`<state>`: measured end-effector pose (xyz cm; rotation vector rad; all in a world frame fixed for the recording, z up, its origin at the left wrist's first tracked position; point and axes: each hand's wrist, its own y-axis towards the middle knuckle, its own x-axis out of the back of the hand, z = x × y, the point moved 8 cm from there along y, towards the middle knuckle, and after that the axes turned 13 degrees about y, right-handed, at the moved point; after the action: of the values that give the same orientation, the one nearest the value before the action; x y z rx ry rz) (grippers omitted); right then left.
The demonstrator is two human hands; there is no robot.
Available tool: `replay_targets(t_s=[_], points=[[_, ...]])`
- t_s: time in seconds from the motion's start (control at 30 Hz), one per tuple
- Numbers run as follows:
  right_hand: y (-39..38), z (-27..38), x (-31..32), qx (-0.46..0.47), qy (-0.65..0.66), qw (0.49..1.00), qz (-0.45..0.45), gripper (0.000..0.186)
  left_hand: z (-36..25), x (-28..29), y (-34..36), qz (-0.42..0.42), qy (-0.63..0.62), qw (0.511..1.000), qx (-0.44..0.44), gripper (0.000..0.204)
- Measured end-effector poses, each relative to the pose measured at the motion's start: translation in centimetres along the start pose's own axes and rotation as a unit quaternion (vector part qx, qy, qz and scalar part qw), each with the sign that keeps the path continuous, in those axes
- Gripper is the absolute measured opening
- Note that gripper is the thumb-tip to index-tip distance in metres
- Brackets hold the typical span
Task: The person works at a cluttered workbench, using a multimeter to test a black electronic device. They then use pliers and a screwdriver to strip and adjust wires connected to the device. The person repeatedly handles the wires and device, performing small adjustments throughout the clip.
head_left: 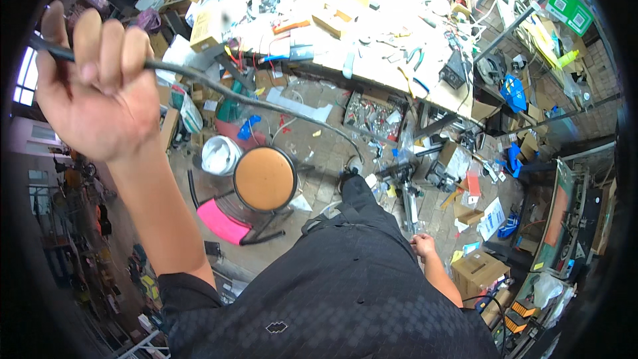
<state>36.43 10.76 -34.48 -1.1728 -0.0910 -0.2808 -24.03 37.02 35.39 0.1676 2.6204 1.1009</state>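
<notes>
Dark, slender cable [246,98] — gently curved — running from upper left toward centre.

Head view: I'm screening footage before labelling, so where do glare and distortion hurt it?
In the head view, glare washes out the far part of the workbench; the same head view has black corners and bows the brown-and-green panel at right; there, the left hand, closed on a dark cable, reads clearly, while the right hand shows small.

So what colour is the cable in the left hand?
The cable looks dark grey, best in the head view.
</notes>
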Motion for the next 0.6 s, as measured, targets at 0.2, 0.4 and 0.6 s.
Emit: replay_targets(t_s=[0.2,0.4,0.6], points=[[4.4,13.0,-8.5,0.054,0.005,0.998,0.042,0.023,16.2,4.3,-2.0,-0.083,0.047,0.985,0.146,0.043],[7.0,24.5,-16.4,0.107,0.006,0.991,0.080,0.025,32.7,8.6,-8.7,-0.090,0.190,0.935,0.286,0.035],[8.3,30.2,-22.2,0.118,0.026,0.989,0.085,0.023,46.3,12.6,-13.0,0.050,0.224,0.845,0.482,0.029]])
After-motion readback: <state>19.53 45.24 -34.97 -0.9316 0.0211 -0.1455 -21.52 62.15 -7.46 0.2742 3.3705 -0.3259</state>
